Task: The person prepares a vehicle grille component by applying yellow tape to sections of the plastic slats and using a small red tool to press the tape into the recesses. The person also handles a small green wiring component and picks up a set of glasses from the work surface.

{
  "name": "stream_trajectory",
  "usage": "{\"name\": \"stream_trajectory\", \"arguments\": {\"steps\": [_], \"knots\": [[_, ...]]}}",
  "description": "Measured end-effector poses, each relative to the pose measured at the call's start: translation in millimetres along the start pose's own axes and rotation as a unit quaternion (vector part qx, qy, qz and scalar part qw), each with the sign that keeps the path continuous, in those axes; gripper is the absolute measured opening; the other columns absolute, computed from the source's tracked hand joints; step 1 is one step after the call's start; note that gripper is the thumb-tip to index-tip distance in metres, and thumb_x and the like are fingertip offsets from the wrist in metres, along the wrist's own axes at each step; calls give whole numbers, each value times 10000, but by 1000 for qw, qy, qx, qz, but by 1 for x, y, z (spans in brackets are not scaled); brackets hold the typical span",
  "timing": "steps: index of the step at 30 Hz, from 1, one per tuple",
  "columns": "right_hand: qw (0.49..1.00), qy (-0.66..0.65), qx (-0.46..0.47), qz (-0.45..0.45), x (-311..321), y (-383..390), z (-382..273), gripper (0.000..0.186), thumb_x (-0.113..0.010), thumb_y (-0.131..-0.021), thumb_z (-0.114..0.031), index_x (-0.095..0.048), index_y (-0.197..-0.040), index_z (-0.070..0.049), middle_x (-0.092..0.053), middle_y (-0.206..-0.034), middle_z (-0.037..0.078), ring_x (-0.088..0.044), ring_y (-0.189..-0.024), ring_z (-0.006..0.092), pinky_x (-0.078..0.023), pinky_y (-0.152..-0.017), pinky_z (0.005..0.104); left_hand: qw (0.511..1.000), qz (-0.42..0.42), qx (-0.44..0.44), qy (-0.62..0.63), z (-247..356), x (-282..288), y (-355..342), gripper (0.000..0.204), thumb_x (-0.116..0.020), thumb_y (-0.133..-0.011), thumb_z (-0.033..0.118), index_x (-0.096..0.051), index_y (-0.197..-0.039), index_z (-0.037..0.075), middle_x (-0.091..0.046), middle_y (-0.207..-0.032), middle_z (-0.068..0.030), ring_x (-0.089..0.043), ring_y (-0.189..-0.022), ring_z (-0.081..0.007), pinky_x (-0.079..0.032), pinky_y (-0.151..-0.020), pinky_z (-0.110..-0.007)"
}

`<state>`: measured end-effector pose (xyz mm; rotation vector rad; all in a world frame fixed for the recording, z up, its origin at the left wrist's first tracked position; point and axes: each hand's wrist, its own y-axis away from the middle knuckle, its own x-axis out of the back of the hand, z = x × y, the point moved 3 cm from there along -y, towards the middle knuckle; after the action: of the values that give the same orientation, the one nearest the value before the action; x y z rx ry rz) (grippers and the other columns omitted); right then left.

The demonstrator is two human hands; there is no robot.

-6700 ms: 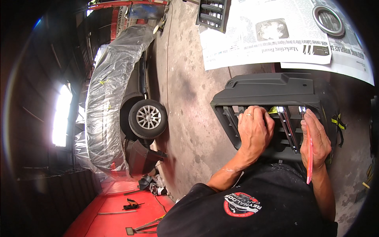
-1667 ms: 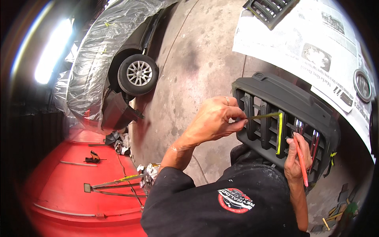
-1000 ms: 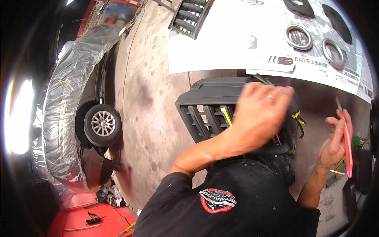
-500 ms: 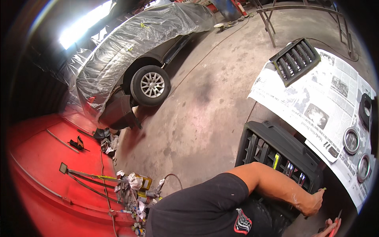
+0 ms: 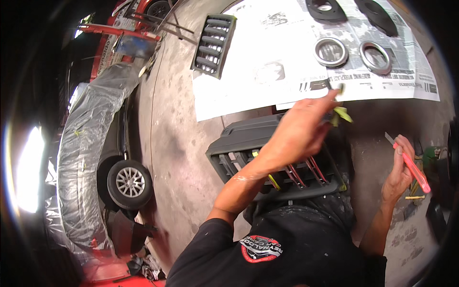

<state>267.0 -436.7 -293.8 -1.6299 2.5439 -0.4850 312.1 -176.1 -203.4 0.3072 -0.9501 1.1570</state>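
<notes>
My left hand (image 5: 300,128) reaches over a dark grey slatted vent panel (image 5: 241,133) lying across my lap. Its fingers are closed, with yellow-green masking tape (image 5: 343,114) sticking out beyond them; motion blurs the fingertips. Some slats of the panel look shiny, and a strip of yellow tape (image 5: 273,182) clings to one. To the right, apart from the panel, my right hand (image 5: 398,178) grips a red utility knife (image 5: 415,171) with its blade (image 5: 389,138) out, pointing up and away from me.
Newspaper sheets (image 5: 239,98) lie beyond the panel. On them rest a second slatted vent (image 5: 213,46), two silver rings (image 5: 331,51) and two black trim pieces (image 5: 326,9). A car under plastic sheeting (image 5: 81,158) stands at the left, its wheel (image 5: 130,184) exposed.
My view has swung rightward, from the car and red floor to the panel and newspaper. Both hands now show more fully; the tape and knife remain in them.
</notes>
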Motion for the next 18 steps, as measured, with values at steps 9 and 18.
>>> {"name": "stream_trajectory", "arguments": {"steps": [9,18], "knots": [[993,-84,-9,-82,-1,14,5,253,-453,-949,31,-657,-1093,76,-640,-1140,162,-637,-993,217,-492,-938,335,781,84,262,561,-62,-17,27,286,-683,-953,150,-616,-1198,18,-673,-1018,-38,-601,-907,-83,-482,-818,-227],[986,-109,-87,-92,-4,21,22,277,-468,-963,7,-626,-1178,80,-649,-1082,137,-611,-948,194,-485,-915,328,865,136,223,429,-111,37,5,511,-747,-888,139,-519,-1313,-32,-638,-1135,-144,-592,-1110,-206,-473,-971,-334]]}}
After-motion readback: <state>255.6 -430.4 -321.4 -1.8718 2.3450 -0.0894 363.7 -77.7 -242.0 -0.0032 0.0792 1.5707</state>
